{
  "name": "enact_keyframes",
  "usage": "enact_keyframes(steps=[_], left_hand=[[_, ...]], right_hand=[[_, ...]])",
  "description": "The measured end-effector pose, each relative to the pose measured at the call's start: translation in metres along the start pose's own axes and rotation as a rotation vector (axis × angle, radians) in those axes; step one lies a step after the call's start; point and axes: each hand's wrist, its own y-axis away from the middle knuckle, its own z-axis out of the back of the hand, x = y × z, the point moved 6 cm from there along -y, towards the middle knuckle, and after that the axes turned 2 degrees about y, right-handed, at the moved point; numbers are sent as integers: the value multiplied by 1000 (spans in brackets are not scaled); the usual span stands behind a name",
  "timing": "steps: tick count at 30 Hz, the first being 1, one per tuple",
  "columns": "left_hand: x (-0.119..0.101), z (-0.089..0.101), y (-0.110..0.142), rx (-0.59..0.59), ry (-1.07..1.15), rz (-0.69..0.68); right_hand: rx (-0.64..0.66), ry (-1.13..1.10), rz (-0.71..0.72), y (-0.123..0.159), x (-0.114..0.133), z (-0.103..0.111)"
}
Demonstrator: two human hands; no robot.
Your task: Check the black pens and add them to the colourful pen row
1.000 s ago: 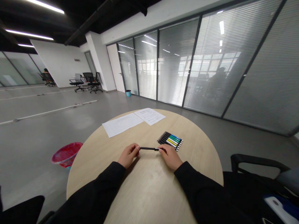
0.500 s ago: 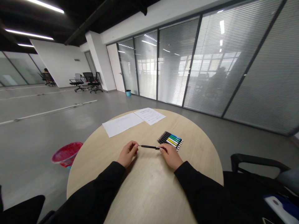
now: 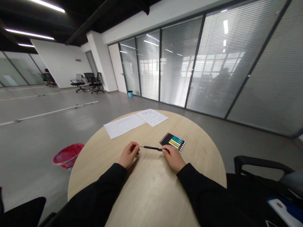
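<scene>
A slim black pen (image 3: 151, 148) is stretched nearly level between my two hands, just above the table. The fingers of my right hand (image 3: 174, 158) close round its right end. At the other end, the thumb and fingers of my left hand (image 3: 128, 155) pinch a thin, pale piece at the tip; whether this piece is part of the pen or a refill I cannot tell. Just beyond my right hand lies a neat row of several pens (image 3: 172, 141) with black, blue, green, white and yellow barrels. My right hand partly hides the near end of that row.
Two printed sheets of paper (image 3: 125, 125) lie at the far left of the round wooden table (image 3: 151, 195). A red basket (image 3: 67, 156) stands on the floor to the left. On the right is a black chair armrest (image 3: 262, 162), with glass partitions behind the table.
Both hands keep their grip and hold nearly the same place. The left hand and the pen's tip end have shifted very slightly up and to the left.
</scene>
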Motion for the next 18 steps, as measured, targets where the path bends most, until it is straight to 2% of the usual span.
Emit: enact_keyframes(steps=[8,13,18], left_hand=[[3,7,-2,-51,-95,3],[-1,8,-1,-38,-415,-42],[-2,1,1,74,-693,-103]], right_hand=[[-16,6,-29,-1,-2,2],[-32,15,-36,-1,-3,3],[-31,33,-41,-1,-3,3]])
